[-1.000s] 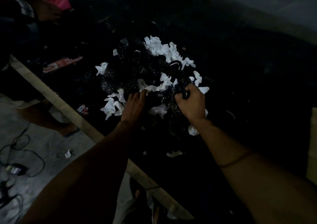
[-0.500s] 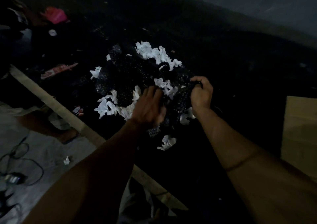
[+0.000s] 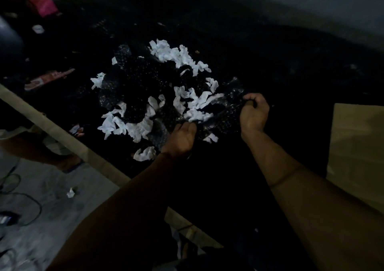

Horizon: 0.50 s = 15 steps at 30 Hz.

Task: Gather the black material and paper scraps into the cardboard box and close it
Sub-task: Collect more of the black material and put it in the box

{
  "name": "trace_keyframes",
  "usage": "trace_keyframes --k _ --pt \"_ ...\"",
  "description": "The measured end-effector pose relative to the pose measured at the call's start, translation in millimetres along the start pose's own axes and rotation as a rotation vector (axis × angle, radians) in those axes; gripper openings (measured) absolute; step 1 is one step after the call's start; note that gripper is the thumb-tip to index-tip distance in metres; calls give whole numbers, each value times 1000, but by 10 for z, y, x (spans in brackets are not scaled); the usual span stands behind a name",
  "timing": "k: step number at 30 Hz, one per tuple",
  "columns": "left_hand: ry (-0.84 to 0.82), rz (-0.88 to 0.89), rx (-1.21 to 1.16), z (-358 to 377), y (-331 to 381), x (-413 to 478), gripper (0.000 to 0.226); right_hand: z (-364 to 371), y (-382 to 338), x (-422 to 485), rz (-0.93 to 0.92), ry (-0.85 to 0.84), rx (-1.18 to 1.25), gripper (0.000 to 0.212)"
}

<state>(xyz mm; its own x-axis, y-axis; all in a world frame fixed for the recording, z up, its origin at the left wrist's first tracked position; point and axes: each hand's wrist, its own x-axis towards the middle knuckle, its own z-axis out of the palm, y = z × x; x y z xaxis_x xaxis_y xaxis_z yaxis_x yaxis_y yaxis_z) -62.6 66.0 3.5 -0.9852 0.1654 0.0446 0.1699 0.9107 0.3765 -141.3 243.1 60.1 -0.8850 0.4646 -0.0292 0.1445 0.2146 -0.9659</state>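
No writing can be read anywhere: the red-and-white packet [image 3: 48, 78] lying at the left of the dark desk [image 3: 291, 52] carries print, but it is too dim and blurred to make out, and the cardboard box [image 3: 357, 146] at the right edge shows only plain brown faces. The black material [image 3: 141, 83], dotted with small glints, lies bunched in the middle of the desk with white paper scraps [image 3: 178, 55] strewn over it and around its rim. The left hand [image 3: 182, 140] grips the near edge of the material, fingers curled into it; half a second ago it lay on top of the pile. The right hand [image 3: 254, 113] is a closed fist pinching the right-hand edge of the material, and it has shifted toward the box, so the sheet between the two hands is drawn out with scraps riding on it. More of the box shows than before. A pink object [image 3: 42, 5] sits at the far left corner, and on the floor [image 3: 52, 218] below lie a cable [image 3: 34, 200] and one stray scrap [image 3: 70, 193].
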Motion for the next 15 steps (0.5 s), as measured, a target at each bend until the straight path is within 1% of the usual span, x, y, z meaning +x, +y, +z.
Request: trace_keyframes --k 2,3,5,7,8,10,11,14,15 --pt "50 -72 -114 -52 -41 55 28 -78 27 39 -130 -5 -150 32" --pt "73 -90 -164 -60 -55 78 30 -102 55 31 -201 -35 -243 36" --pt "113 -82 -220 -57 -74 124 37 -105 154 -19 -320 -152 -417 50" --pt "89 -103 -222 -1 -100 160 49 -78 271 -58 -400 -316 -605 65" --pt "64 -140 -203 22 -97 154 50 -60 329 -67 -414 -395 -694 68" --pt "22 -199 -168 47 -79 115 55 -14 409 -76 -416 -493 -811 60" --pt "2 -207 -130 48 -62 86 60 8 431 -80 -405 -515 -836 54" --pt "0 -227 51 82 11 48 65 51 517 -61 -354 -552 -933 55" --pt "9 -249 69 116 29 44 65 49 564 -51 -374 -554 -967 54"
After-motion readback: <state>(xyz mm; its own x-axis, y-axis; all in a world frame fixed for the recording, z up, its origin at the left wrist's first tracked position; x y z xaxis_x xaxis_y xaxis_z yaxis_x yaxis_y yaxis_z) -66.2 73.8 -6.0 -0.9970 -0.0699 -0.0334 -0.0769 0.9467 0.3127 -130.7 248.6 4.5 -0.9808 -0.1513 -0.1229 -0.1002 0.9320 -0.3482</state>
